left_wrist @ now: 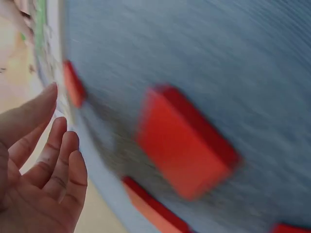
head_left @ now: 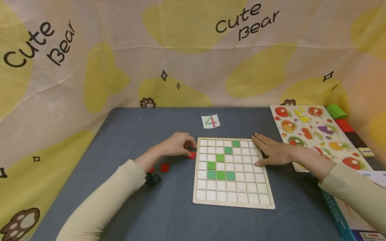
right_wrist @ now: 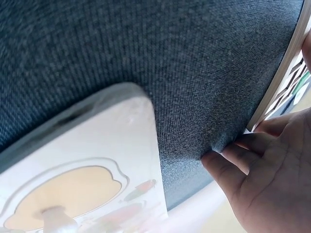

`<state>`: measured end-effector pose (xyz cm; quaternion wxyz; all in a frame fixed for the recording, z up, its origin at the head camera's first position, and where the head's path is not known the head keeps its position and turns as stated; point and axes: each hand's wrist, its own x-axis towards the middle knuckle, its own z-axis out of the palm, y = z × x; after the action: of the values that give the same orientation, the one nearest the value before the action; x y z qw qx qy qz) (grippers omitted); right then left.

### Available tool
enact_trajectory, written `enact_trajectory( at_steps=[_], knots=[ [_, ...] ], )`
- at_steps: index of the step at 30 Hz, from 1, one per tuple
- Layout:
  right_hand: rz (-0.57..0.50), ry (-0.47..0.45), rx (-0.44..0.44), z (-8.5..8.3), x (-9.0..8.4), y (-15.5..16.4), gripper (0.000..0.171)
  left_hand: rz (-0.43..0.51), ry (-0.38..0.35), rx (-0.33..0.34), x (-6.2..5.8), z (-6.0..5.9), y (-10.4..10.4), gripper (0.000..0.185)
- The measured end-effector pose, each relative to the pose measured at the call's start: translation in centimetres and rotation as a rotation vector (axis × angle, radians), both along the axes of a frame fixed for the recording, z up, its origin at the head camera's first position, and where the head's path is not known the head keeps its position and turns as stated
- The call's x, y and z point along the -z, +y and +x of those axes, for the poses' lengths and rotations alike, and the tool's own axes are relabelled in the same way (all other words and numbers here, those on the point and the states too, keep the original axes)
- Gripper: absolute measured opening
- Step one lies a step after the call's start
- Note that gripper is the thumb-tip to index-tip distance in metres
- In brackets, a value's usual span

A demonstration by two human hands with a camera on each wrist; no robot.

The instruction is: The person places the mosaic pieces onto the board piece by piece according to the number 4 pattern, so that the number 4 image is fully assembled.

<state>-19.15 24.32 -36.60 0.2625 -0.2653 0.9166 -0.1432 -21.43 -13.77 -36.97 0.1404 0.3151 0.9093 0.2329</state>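
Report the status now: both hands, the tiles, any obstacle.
Left hand pinching a red tile beside the grid board. Right hand flat on the board's right edge. Six green tiles placed. No obstacle.

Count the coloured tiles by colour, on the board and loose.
Green tiles, on the board: 7
Red tiles, loose on the table by the left hand: 3
Total: 10

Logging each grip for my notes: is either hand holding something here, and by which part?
The left hand seems to pinch a red tile by its edge, the grip partly hidden. The right hand rests flat on the grid board.
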Motion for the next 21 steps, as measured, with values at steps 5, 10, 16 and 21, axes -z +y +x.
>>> enact_trajectory(
  at_steps=[5, 10, 16, 21],
  knots=[
    [0.008, -0.003, -0.001, 0.01, 0.05, 0.01, 0.107, -0.021, -0.034, 0.032, 0.72, -0.33, -0.97, 0.028],
    [0.009, -0.002, 0.002, 0.03, -0.04, -0.09, 0.107, -0.015, -0.024, 0.025, 0.84, -0.21, -0.79, 0.022],
    [0.006, -0.004, 0.007, -0.01, 0.02, -0.05, 0.109, 0.036, -0.081, -0.036, 0.64, -0.26, -0.54, 0.018],
    [-0.012, -0.039, -0.019, -0.32, -0.01, 0.17, 0.112, 0.068, -0.089, -0.056, 0.37, -0.53, -0.21, 0.014]
  ],
)
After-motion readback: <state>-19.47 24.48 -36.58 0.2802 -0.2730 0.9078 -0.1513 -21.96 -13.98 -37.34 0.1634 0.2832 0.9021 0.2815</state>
